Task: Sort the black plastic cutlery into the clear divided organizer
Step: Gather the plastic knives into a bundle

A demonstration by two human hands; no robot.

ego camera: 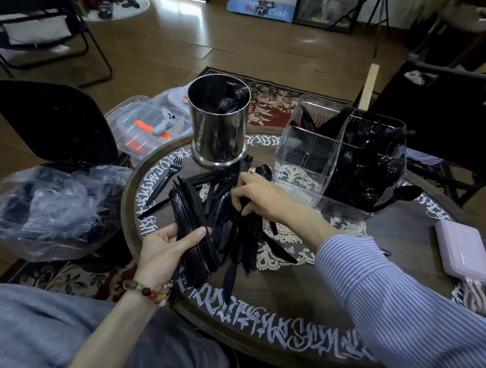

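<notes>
A pile of loose black plastic cutlery (233,234) lies in the middle of the round table (299,327). My left hand (165,247) grips a thick bundle of black knives (191,226) stacked side by side. My right hand (255,194) reaches into the pile, its fingers curled round a black piece there. The clear divided organizer (302,156) stands at the table's far right; black spoons and forks fill its right compartments, and its front left compartment looks empty. A single black fork (166,177) lies apart on the left.
A steel cylinder (218,126) with black cutlery inside stands behind the pile. A crumpled clear plastic bag (57,208) sits off the table's left edge. A lilac power bank (463,251) lies at the right. A clear lidded box (146,122) sits at the far left.
</notes>
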